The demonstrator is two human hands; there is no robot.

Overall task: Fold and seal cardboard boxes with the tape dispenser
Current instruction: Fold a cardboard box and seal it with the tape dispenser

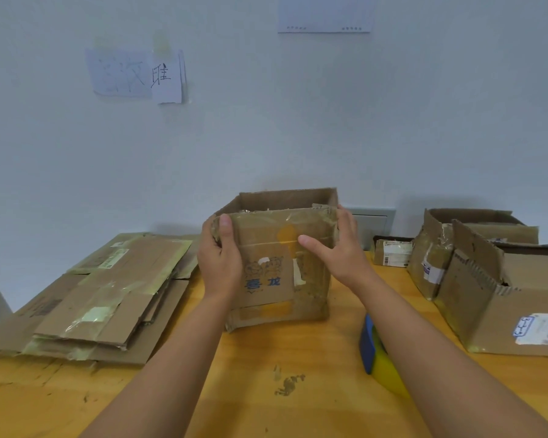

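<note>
Nearest the lens, two bare forearms reaching out over the wooden table (266, 358). At the table's left edge, a stack of flattened cardboard (108, 295), worn and streaked with old tape. Toward the middle of the far edge, an upright cardboard box (276, 273), mouth open to the ceiling, printed face toward the camera. Left hand (219, 260) clamped on the box's near left corner, thumb curled over the front panel. Right hand (336, 245) on the near right corner, thumb straight across the front, fingers wrapped round the side. Probably light and empty, judging by the easy hold; board soft, creased, torn at the rims, likely to buckle mid-panel. Best taken at the corners, as here. Roughly cube-like, no clear long axis; opening upward. Just under the right forearm, a blue and yellow tape dispenser (369, 343), partly hidden. At the right edge, three more opened boxes (487, 295).
</note>
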